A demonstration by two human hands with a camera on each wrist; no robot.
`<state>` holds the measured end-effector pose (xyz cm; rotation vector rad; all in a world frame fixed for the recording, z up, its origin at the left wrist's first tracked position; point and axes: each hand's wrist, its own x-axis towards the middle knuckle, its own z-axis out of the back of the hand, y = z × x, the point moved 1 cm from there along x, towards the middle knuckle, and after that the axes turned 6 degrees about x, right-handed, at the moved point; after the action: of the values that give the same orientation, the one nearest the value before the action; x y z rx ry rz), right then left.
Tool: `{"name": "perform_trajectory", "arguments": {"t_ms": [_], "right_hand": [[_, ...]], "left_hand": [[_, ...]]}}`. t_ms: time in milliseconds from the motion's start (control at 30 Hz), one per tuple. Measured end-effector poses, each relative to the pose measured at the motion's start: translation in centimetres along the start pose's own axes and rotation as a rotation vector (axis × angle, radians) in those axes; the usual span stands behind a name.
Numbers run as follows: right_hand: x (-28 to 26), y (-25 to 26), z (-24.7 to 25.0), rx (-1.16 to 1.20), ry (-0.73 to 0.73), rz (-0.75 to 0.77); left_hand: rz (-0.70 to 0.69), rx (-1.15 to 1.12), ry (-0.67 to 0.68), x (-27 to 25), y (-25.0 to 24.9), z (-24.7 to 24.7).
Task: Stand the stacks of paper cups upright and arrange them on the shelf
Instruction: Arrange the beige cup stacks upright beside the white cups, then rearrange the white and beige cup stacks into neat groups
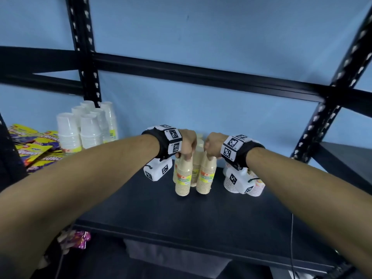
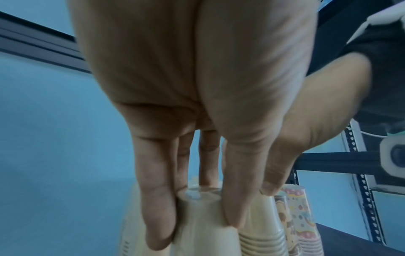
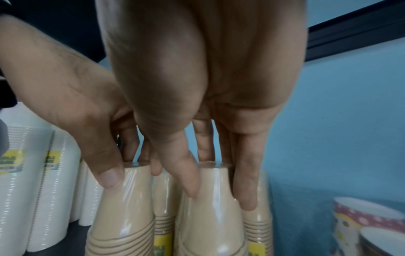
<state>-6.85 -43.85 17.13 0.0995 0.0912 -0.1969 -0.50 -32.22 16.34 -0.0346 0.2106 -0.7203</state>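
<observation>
On dark shelf, both hands pinching glossy, plastic-wrapped tan cup stacks

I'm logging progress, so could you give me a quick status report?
Left hand grips one tan cup stack, right hand another. Both upright on shelf. Nothing blocking.

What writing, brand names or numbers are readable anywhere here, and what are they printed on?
"CRUNCH", partly cut off: on the yellow and purple snack packets at the shelf's left end.
Yellow labels on the tan cup stacks: print too blurred to read.
Yellow labels on the white cup stacks: also blurred.
Wrist bands: black-and-white square codes; the tiny characters beside them are too small to read.
</observation>
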Motion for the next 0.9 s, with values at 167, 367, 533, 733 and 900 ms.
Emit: {"name": "perform_trajectory", "arguments": {"t_ms": [167, 367, 533, 733, 900], "right_hand": [[0.7, -1.5, -1.0, -0.017, -0.087, -0.047], [1.9, -2.7, -1.6, 0.049, -0.081, -0.062], [2.7, -3.0, -2.2, 0.109, -0.110, -0.076], [3.6, -3.1, -2.5, 0.175, -0.102, -0.097], [4.0, -3.1, -2.2, 0.207, -0.098, -0.088]], "left_hand": [[-0.036, -0.002, 0.008, 0.9, -1.5, -0.5], [-0.056, -0.016, 0.029, 1.9, -2.2, -1.4], [-0.068, -0.018, 0.006, 2.2, -2.2, -1.4], [-0.086, -0.039, 0.031, 2.5, -2.0, -1.3], [-0.094, -0.049, 0.057, 2.3, -2.0, -1.1]]}}
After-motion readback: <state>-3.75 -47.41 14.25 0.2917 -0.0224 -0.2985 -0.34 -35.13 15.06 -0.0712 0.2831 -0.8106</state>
